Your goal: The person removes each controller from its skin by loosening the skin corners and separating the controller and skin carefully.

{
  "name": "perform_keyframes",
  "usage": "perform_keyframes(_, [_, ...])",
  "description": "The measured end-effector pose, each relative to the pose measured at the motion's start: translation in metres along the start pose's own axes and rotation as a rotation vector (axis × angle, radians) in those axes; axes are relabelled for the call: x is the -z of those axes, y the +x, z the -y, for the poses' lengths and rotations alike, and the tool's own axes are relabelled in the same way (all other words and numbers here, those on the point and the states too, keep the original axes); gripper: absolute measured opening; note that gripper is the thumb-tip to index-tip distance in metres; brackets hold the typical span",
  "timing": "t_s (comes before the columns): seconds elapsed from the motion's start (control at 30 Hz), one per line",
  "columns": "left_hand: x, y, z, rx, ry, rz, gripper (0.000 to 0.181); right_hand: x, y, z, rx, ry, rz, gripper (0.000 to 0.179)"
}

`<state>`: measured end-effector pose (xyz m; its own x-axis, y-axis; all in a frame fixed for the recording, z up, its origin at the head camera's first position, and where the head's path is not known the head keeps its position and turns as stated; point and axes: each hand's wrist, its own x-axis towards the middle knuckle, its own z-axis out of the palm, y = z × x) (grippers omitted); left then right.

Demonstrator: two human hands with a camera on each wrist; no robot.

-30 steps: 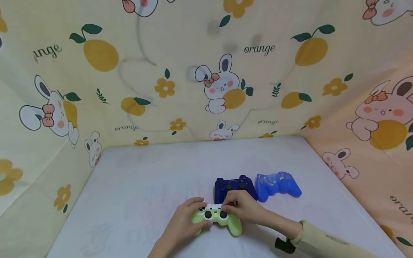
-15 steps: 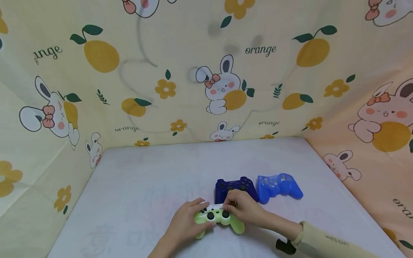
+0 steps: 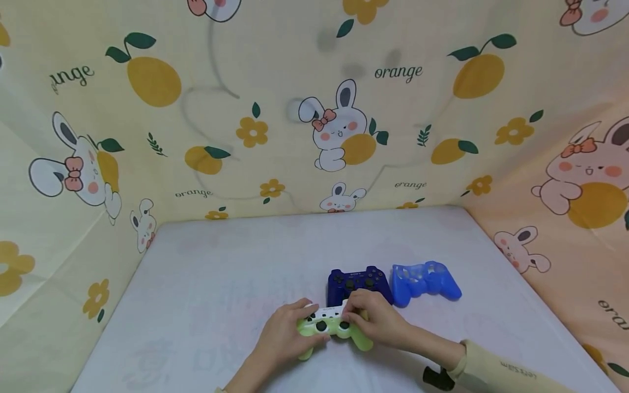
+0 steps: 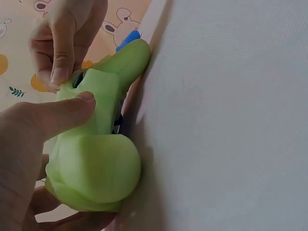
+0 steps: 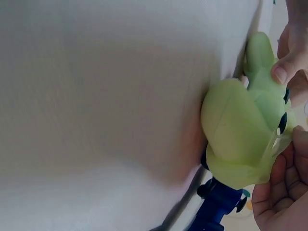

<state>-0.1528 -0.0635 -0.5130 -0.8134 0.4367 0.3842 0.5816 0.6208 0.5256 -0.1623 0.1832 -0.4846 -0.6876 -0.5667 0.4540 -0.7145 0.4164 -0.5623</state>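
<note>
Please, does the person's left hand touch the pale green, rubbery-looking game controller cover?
Touching. The left wrist view shows the left hand with its thumb lying directly on the pale green, rubbery-looking cover.

In the head view, the right hand (image 3: pixel 377 316) hides the two-o'clock corner of the green-covered controller (image 3: pixel 334 326) and part of the navy controller (image 3: pixel 361 280); at four o'clock, the sleeve (image 3: pixel 484 367) runs off the bottom, its lettering (image 3: pixel 518 369) illegible.
</note>
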Motion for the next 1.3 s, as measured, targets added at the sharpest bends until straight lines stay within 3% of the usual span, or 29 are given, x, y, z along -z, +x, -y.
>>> perform_keyframes(0.5, [0.002, 0.003, -0.003, 0.064, -0.043, 0.038, 0.065, 0.0, -0.01, 0.014, -0.062, 0.01, -0.017, 0.016])
perform_keyframes(0.83, [0.005, 0.004, -0.005, 0.12, -0.06, 0.07, 0.066, -0.001, -0.011, 0.015, 0.038, 0.024, -0.033, 0.015])
perform_keyframes(1.3, [0.005, 0.004, -0.001, 0.117, -0.107, 0.074, 0.067, -0.003, -0.01, 0.008, -0.054, 0.038, -0.034, 0.013])
